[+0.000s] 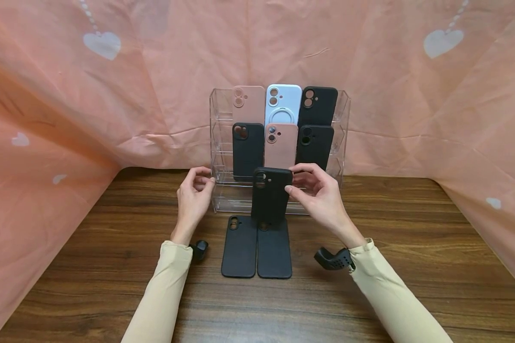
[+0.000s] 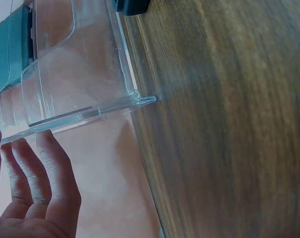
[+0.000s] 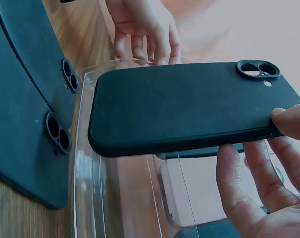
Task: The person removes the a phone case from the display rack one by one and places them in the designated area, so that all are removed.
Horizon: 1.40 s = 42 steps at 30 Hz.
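Inscriptions: none could be read, neither on the case [image 1: 272, 197] in the right hand [image 1: 324, 197] nor on the rack [image 1: 233, 205] beside the left hand [image 1: 194, 194].

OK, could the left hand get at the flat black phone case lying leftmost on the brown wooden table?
Probably yes. The left hand holds the left side of the clear plastic stand, but nothing visible blocks its way to that black phone case; releasing the stand should suffice.
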Tool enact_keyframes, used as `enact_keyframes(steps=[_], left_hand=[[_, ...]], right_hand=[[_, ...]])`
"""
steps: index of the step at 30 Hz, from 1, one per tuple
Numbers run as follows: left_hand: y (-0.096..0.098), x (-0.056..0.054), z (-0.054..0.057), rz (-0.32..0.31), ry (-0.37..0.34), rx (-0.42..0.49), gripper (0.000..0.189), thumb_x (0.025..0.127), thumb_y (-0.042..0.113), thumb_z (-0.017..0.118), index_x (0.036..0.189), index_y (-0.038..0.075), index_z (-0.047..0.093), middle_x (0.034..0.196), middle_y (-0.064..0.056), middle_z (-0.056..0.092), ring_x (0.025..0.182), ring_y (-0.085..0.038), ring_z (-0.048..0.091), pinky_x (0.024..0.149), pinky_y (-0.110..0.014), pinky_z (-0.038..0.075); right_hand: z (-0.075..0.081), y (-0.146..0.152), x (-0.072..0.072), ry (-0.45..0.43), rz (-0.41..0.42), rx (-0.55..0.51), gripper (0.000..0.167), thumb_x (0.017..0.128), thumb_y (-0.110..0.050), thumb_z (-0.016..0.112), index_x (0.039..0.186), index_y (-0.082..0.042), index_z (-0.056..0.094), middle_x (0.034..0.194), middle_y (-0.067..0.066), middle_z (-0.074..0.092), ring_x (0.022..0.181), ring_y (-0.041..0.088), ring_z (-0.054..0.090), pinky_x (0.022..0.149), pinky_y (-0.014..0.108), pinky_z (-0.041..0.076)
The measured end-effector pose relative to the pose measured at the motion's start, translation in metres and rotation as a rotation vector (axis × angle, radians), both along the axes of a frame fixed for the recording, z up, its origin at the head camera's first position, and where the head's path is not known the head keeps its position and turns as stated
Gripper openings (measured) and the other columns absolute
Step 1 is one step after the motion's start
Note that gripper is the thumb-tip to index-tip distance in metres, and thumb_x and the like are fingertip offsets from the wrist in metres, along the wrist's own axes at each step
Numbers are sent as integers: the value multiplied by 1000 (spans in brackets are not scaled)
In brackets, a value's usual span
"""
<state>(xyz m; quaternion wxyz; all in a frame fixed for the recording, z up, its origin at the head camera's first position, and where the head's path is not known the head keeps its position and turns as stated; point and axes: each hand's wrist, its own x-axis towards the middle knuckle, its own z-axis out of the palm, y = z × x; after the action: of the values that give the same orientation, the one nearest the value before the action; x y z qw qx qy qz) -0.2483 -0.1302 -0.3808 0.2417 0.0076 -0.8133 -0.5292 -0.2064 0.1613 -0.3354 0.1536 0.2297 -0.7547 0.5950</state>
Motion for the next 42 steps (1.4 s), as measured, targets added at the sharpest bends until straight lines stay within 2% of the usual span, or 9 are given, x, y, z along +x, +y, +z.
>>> enact_keyframes(steps=[5,10,13,17,24,32,42], left_hand=[[-1,0,-1,6,7,4,20,92,17,71,113,15,69,92,-10,74,77,-16,65,70,-21,46],[0,-1,-2,0,3,8,20,93,16,70,113,15,69,92,-10,74,76,-16,65,70,-22,47],[1,-1,-2,-1,0,9,21,93,16,70,113,15,69,92,-10,74,77,-16,65,70,-22,47],[2,-2,-2,1,0,12,21,92,16,70,113,14,69,92,-10,74,76,-16,65,70,-21,46],[1,-2,-2,0,1,16,21,92,16,71,113,14,69,92,-10,73,76,-15,64,69,-20,46],[0,-1,-2,-4,-1,4,21,92,15,70,114,14,69,92,-11,74,75,-15,64,69,-22,46],[1,1,0,-9,6,5,21,93,15,70,113,14,68,93,-11,74,76,-16,65,70,-21,47]], right_hand=[[-1,7,3,-16,1,-7,44,87,8,73,128,-3,61,102,10,74,88,11,73,79,27,62],[-4,14,3,-59,34,-28,45,87,12,71,129,0,59,95,-2,74,79,12,73,70,37,64],[-6,19,3,-89,54,-23,45,88,12,70,130,2,58,92,-6,74,77,10,73,68,38,63],[-9,24,4,-143,84,-28,45,89,11,69,131,3,56,90,-7,72,77,8,72,67,36,63],[-16,34,5,-198,114,-14,44,90,10,68,132,5,55,90,-7,74,67,13,70,65,35,63],[-26,44,9,-237,111,-7,46,90,10,68,133,6,53,92,-8,75,76,8,73,64,38,63],[-31,53,15,-279,115,-2,43,90,9,69,130,1,57,91,-6,76,70,13,72,62,40,62]])
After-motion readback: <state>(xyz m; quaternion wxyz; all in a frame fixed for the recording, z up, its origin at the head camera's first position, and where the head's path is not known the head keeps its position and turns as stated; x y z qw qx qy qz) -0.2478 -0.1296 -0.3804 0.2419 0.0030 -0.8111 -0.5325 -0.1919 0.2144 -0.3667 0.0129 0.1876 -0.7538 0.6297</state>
